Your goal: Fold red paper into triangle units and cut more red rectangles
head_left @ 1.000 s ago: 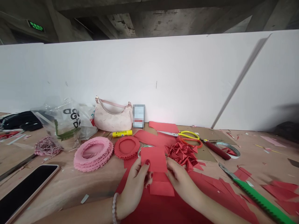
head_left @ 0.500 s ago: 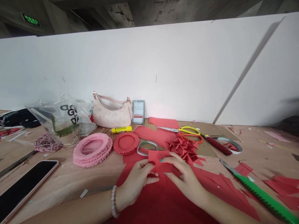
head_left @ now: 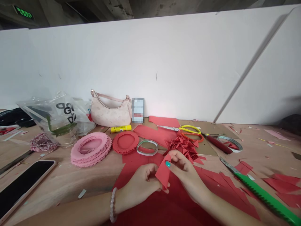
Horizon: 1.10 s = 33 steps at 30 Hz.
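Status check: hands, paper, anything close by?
Right hand pinches small red paper, tilted. Left hand at its lower part, grip partly hidden. Pile of folded red pieces close beyond right hand.

Between left hand (head_left: 142, 184) and right hand (head_left: 185, 172): gap filled by red paper (head_left: 163, 175).
Left: low passage over table (head_left: 63, 185) between phone (head_left: 27, 190) and left forearm (head_left: 77, 209); beyond, pink ring stack (head_left: 91, 160) and bulky plastic bag (head_left: 68, 110).
Ahead of left hand: tape roll (head_left: 147, 153), red ring (head_left: 125, 152), then glue stick (head_left: 121, 128) and taller handbag (head_left: 111, 113).
Ahead of right hand: folded red pieces (head_left: 184, 147), perhaps touching the fingers, hard to judge from this angle; then scissors (head_left: 177, 129).
Right: cutter (head_left: 218, 144) and green-handled tool (head_left: 258, 192), slanting across; farther out, flat scraps (head_left: 282, 182), passable above.
Rear: white panel (head_left: 145, 62), full-width barrier.
Overhead: open air as far as panel.
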### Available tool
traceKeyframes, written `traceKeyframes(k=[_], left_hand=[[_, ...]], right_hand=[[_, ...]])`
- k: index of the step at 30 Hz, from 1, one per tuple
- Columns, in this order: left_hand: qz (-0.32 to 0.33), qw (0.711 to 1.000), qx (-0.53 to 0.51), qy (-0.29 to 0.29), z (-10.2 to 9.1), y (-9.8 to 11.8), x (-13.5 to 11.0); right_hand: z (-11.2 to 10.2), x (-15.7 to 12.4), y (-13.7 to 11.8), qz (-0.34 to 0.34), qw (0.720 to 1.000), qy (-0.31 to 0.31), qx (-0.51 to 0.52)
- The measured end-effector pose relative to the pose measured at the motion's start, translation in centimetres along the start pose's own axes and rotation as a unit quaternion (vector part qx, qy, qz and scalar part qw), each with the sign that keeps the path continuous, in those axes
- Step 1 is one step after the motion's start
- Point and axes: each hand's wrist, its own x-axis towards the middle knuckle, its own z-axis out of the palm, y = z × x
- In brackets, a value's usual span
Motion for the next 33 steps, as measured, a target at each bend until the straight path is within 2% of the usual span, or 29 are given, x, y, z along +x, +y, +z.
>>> traceKeyframes(k=[2,6,10,13,17,22,28,33], left_hand=[[0.004,1.0,0.008,-0.014,0.12,0.18,-0.32],[-0.004,1.0,-0.017,0.013,0.1,0.25,-0.62],[0.032,0.998,0.053,0.003,0.0,0.02,-0.54],[0.047,0.995,0.092,0.01,0.0,-0.07,-0.45],[0.053,0.997,0.061,0.008,0.1,-0.06,-0.39],[0.052,0.996,0.068,0.03,0.19,-0.04,-0.44],[0.023,0.997,0.06,0.046,0.18,0.11,-0.54],[0.032,0.996,0.068,0.038,0.15,0.03,-0.53]], right_hand=[[0.12,-0.05,0.01,0.026,0.999,-0.031,0.036],[0.3,-0.21,-0.33,0.053,0.994,-0.077,0.048],[0.47,-0.37,-0.75,0.056,0.993,-0.1,0.032],[0.59,-0.46,-0.77,0.082,0.993,-0.084,0.029],[0.61,-0.49,-0.56,0.118,0.991,-0.046,0.038],[0.55,-0.28,-0.45,0.081,0.995,-0.049,-0.008],[0.62,-0.21,-0.3,0.088,0.994,-0.064,-0.011],[0.65,-0.34,-0.33,0.083,0.995,-0.059,-0.013]])
